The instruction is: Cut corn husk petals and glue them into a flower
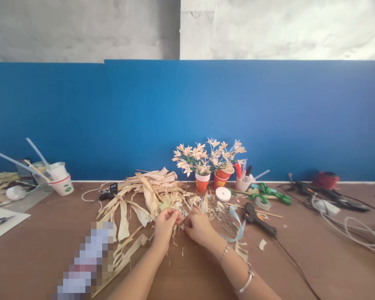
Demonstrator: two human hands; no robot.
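My left hand [166, 225] and my right hand [199, 225] are close together over the middle of the brown table, a small gap between their fingertips. Thumb and fingers are pinched on both; whatever they hold is too small to make out. Just behind them lies a pile of dried corn husks [143, 189], spreading to the left. Small pale scraps [217, 206] are scattered beyond my right hand. A light blue ribbon [237, 227] curls to the right of it. Pale flowers on green stems [200, 154] stand in red paper cups [202, 183] further back.
A black glue gun [256, 221] with its cord lies right of my hands. Near the flowers are a white round spool [223, 193], a cup of tools [243, 183] and green ribbon [273, 193]. White cables [346, 225] lie far right; a white cup [62, 185] stands left.
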